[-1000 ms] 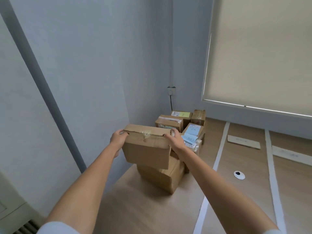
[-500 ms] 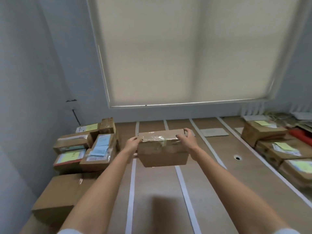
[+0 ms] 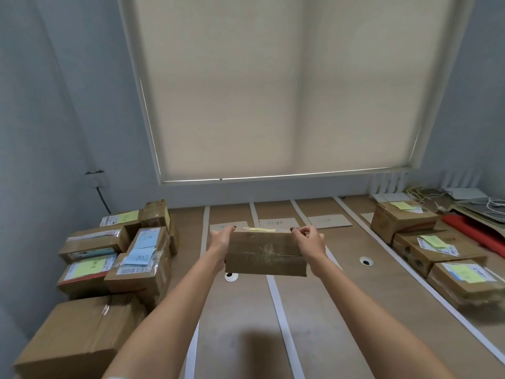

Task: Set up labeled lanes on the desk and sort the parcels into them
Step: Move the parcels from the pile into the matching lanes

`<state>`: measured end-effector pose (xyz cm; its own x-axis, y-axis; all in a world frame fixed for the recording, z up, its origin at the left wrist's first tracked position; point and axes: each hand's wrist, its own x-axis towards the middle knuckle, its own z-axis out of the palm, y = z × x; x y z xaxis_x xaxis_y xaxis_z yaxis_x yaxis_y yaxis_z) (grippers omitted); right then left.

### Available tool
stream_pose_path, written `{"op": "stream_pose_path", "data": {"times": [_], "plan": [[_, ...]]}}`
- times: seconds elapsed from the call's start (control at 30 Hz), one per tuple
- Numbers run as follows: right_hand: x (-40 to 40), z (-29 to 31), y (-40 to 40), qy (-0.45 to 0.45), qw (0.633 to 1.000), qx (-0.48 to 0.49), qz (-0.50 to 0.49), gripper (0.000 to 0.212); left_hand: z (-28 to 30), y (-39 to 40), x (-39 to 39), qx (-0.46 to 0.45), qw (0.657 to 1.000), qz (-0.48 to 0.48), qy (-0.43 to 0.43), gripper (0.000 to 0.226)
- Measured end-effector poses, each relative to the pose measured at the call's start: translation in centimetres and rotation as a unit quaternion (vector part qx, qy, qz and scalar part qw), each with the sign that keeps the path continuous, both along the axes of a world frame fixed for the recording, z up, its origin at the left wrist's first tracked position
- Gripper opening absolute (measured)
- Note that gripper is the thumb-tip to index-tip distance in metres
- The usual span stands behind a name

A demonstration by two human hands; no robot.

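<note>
I hold a brown cardboard parcel [image 3: 266, 254] in the air above the middle of the desk, its taped side towards me and a yellow note on its top edge. My left hand [image 3: 220, 242] grips its left end and my right hand [image 3: 310, 243] grips its right end. White tape strips [image 3: 282, 318] divide the wooden desk [image 3: 240, 337] into lanes. Cardboard lane labels [image 3: 278, 223] lie at the far ends of the lanes. A stack of parcels with blue and yellow notes [image 3: 142, 258] stands at the left. Three parcels with yellow notes [image 3: 442, 255] sit in the right lane.
A large plain box [image 3: 73, 335] stands at the near left. Two round cable holes [image 3: 366, 261] are set in the desk top. Cables, a red folder [image 3: 475, 233] and flat white devices lie at the far right. A closed blind covers the window behind the desk.
I have swung from the left parcel stack to face the lanes, carrying the parcel along. The parcel has tipped so its taped side faces me.
</note>
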<state>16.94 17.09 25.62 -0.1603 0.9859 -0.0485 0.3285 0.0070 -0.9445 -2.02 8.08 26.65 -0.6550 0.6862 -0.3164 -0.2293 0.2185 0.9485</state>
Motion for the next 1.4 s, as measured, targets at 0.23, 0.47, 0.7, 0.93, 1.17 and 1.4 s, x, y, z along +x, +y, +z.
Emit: {"op": "stream_pose_path", "data": {"times": [0.23, 0.47, 0.7, 0.93, 1.17, 1.4], "plan": [[-0.8, -0.5, -0.4, 0.007, 0.996, 0.05, -0.079, 0.02, -1.3, -0.3, 0.1, -0.043, 0.99, 0.045, 0.13, 0.045], [-0.3, -1.6, -0.5, 0.025, 1.0, 0.0, -0.011, 0.058, -2.1, -1.6, -0.3, -0.014, 0.992, 0.026, 0.126, 0.043], [-0.2, -2.6, -1.5, 0.044, 0.998, -0.031, 0.035, 0.059, -2.7, -2.4, -0.7, 0.006, 0.991, 0.004, 0.13, 0.049], [-0.3, -4.1, -2.0, 0.097, 0.989, -0.061, 0.089, 0.075, -3.8, -2.6, 0.0, 0.036, 0.989, -0.026, 0.144, 0.075], [2.1, -7.7, -1.4, 0.098, 0.989, -0.082, 0.069, 0.078, -6.9, -1.5, 1.8, 0.008, 0.988, -0.063, 0.14, 0.097], [10.4, -9.7, 3.0, 0.046, 0.993, -0.094, 0.048, 0.072, -8.7, 2.0, 9.8, -0.03, 0.984, -0.113, 0.132, 0.102]]}}
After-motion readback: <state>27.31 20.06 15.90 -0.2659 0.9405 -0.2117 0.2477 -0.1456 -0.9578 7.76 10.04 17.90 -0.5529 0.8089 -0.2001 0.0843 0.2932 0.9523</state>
